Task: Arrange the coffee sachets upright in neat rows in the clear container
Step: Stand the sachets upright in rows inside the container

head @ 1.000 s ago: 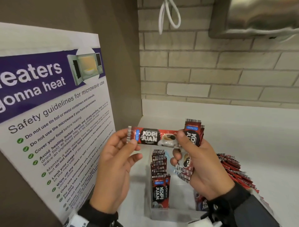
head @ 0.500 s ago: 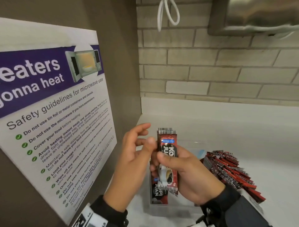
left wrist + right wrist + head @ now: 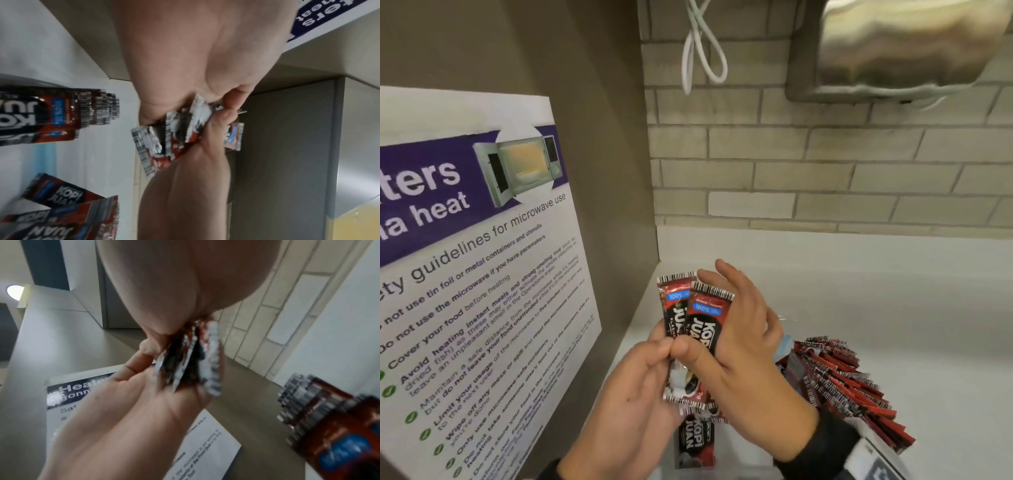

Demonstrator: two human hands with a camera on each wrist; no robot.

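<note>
A small bundle of red-and-black coffee sachets stands upright between both hands, with two sachets fanned at the top. My left hand pinches the bundle's left edge. My right hand holds it with the thumb across the front and the fingers behind. The left wrist view shows the bundle's lower ends, and the right wrist view shows them edge-on. Below the hands is the clear container, mostly hidden, with a sachet standing in it. A row of standing sachets shows there too.
A loose pile of sachets lies on the white counter to the right. A microwave safety poster covers the brown panel on the left. Behind are a brick wall, a hanging white cable and a steel dispenser.
The sachet my left hand held crosswise was turned upright and laid against the bundle in my right hand. Both hands now hold the bundle, lower and closer over the container.
</note>
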